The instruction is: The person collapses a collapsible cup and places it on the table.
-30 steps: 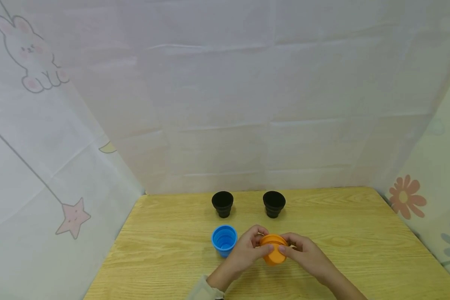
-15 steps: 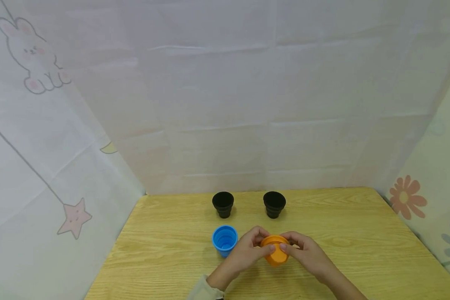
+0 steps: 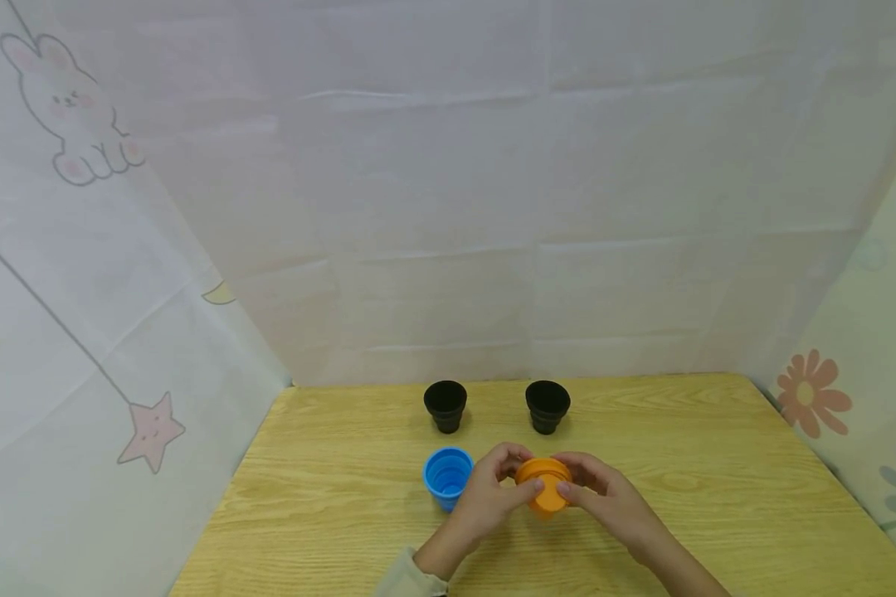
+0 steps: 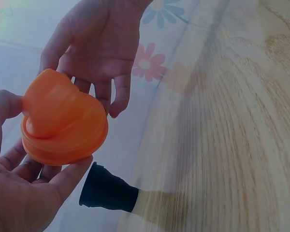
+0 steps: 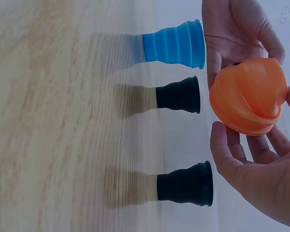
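Note:
An orange collapsible cup (image 3: pixel 548 495) is held above the table between both hands, its ringed wall partly folded in and skewed. My left hand (image 3: pixel 488 496) grips it from the left, thumb on the near side and fingers behind the rim. From the right, my right hand (image 3: pixel 614 502) holds it the same way. In the left wrist view the cup (image 4: pixel 63 121) looks lopsided, its base pushed over to one side. The right wrist view shows the cup (image 5: pixel 246 96) with a slanted fold across its wall. An expanded blue collapsible cup (image 3: pixel 448 477) stands upright just left of my left hand.
Two black cups stand upright near the table's back edge, one on the left (image 3: pixel 445 406) and one on the right (image 3: pixel 547 406). The wood-grain table (image 3: pixel 328 497) meets a white fabric backdrop (image 3: pixel 433 207) behind and at both sides.
Both hands have lifted the orange cup slightly and tipped it so its base faces the head camera more. The blue and black cups stay in place.

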Motion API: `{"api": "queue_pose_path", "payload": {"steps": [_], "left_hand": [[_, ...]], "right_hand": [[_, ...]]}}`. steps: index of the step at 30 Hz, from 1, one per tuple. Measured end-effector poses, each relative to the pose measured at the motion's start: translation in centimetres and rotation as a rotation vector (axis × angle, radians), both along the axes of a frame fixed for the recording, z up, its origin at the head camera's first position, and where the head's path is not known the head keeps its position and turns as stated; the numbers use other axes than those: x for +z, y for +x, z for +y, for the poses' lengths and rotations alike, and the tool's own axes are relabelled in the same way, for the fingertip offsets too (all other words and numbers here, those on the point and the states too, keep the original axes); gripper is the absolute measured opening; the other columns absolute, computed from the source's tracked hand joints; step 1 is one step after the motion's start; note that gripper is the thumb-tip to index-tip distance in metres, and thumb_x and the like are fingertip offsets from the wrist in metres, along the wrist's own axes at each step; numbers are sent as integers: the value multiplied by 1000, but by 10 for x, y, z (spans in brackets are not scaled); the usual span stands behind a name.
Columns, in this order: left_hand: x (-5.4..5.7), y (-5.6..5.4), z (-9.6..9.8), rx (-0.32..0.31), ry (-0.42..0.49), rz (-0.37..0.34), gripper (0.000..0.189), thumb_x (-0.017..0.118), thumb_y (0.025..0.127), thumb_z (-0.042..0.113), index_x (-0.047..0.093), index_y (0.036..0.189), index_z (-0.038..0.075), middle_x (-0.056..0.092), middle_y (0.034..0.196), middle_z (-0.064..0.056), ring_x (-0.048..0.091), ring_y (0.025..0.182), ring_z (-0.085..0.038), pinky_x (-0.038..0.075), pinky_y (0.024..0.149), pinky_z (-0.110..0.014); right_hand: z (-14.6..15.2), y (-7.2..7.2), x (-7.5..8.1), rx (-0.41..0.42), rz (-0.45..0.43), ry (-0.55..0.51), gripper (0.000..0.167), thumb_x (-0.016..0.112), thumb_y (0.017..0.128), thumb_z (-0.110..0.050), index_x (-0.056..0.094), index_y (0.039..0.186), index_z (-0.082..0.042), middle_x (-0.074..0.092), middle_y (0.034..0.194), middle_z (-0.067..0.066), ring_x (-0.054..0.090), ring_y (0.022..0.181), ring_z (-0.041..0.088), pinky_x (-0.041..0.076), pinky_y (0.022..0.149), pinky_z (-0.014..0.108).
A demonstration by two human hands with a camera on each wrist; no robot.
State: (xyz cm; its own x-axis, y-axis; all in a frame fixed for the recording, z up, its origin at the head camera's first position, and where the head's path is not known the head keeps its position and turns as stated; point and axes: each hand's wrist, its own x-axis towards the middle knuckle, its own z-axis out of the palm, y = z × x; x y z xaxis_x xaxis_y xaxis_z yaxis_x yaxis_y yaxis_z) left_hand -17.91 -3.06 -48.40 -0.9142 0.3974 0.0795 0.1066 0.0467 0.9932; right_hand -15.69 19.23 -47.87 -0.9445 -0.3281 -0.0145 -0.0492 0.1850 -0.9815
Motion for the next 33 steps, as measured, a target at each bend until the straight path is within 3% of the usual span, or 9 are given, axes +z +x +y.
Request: {"api": "queue_pose_path", "payload": {"steps": [3,10,16,20,27,33], "left_hand": [[0,0,0,12,4,1,33,76,93,27,62,118,12,72,99,-1,60,99,-20,48,87,-34],[5,4,1,-39,-1,-74,31,75,93,19,55,113,7,70,98,-3,58,95,-18,50,80,-26],[5,4,1,-42,-28,-63,37,75,93,21,60,125,10,72,103,-3,59,94,-17,52,77,-24],[3,3,2,-25,-31,-53,36,75,93,24,62,125,13,71,105,-1,61,95,-16,55,78,-24],[6,5,5,57,78,-15,36,76,93,20,58,121,6,69,108,-7,63,100,-18,53,85,-24],[6,7,6,27,149,-44,37,75,94,18,50,118,3,64,107,-7,61,101,-19,55,83,-21]], "right_hand": [[1,1,0,22,-5,-39,50,64,101,-23,49,144,-1,58,132,20,60,115,26,56,91,28],[0,1,0,11,4,-3,48,65,101,-24,52,141,-1,60,124,19,59,112,27,55,90,27],[-1,0,0,-17,21,11,48,66,100,-24,53,139,0,61,123,17,59,109,22,55,88,26],[-2,0,-1,-35,17,-2,49,66,100,-25,53,140,-2,61,127,16,59,114,23,54,90,26],[-2,2,-7,-85,-30,-98,51,62,102,-24,45,146,-5,52,143,16,58,123,21,53,96,25],[-2,3,-12,-19,-69,-209,52,54,106,-19,34,151,-3,39,151,21,60,120,18,54,97,31]]}}
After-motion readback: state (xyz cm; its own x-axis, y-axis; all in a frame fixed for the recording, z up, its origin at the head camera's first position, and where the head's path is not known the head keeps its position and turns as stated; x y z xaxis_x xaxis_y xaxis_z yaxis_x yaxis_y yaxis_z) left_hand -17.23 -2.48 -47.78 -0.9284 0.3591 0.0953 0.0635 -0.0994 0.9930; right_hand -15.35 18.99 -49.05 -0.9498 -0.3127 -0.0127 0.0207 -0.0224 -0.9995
